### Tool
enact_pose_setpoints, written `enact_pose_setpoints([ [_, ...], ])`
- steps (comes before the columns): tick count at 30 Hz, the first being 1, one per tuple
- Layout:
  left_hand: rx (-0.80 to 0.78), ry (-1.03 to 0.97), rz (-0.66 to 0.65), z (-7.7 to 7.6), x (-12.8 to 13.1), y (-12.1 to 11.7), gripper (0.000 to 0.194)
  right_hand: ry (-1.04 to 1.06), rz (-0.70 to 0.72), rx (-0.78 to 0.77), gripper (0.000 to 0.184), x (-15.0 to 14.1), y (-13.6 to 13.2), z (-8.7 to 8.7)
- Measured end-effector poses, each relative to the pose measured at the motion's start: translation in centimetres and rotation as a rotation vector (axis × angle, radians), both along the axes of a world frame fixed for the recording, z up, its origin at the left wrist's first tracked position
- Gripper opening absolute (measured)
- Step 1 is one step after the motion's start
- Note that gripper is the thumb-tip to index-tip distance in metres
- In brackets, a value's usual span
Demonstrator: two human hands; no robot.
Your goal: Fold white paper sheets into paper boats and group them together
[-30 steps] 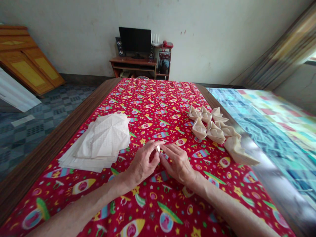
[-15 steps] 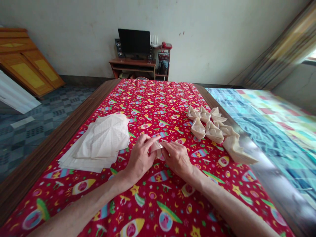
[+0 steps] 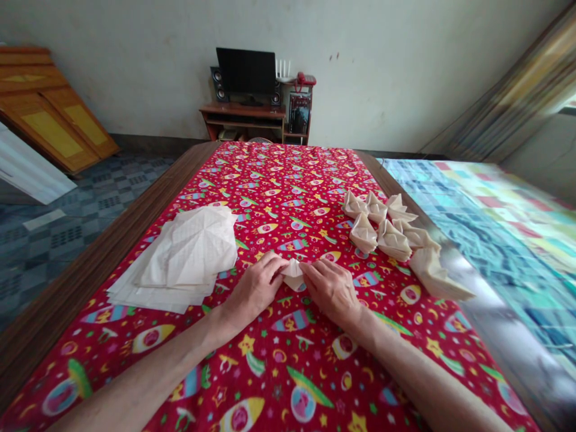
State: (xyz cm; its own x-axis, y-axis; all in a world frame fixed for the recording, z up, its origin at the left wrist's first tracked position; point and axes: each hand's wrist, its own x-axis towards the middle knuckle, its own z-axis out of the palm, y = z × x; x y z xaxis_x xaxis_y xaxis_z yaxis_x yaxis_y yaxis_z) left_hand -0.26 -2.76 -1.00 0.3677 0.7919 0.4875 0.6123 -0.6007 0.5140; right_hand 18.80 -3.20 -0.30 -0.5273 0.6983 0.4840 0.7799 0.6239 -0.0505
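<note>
Head view, and here's the change: the small folded paper piece [image 3: 293,275] has dropped from between the raised hands and now sits down on the printed red cloth [image 3: 292,375], right at centre frame! The left hand [image 3: 255,289] and right hand [image 3: 330,291] have flattened out on either side of it, wrists low, forearms reaching in from the bottom corners. The left fingers [image 3: 272,269] close in from one side and the right fingers [image 3: 312,273] from the other, both touching the paper, with only a narrow gap between the hands. They're pinching lightly and pressing down, not lifting it.

Just left of the hands lies a stack of creased paper sheets [image 3: 189,255], its top sheet marked with a web of fold lines. Just right, toward the desk's far edge, sits a cluster of folded paper boats [image 3: 378,231], with a larger folded paper form [image 3: 434,276] at its lower end. The wooden desk edge [image 3: 108,258] runs along the left, and a multicoloured quilt [image 3: 504,240] spreads to the right.

Up at top centre, a black monitor [image 3: 245,70] stands on a small wooden desk [image 3: 243,114], with a red telephone [image 3: 306,78] at its right. Orange wooden door panels [image 3: 54,108] lean at upper left.
</note>
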Motion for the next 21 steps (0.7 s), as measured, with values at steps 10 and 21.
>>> enact_pose_setpoints([
  [10, 0.111, 0.503, -0.091, 1.5, -0.7, -0.4, 0.025, -0.126, 0.056, -0.123, 0.024, 0.6, -0.2, 0.8],
  [21, -0.029, -0.006, -0.091, -0.8, -1.1, 0.2, 0.012, 0.288, 0.152, -0.266, 0.015, 1.5, 0.5, -0.7],
])
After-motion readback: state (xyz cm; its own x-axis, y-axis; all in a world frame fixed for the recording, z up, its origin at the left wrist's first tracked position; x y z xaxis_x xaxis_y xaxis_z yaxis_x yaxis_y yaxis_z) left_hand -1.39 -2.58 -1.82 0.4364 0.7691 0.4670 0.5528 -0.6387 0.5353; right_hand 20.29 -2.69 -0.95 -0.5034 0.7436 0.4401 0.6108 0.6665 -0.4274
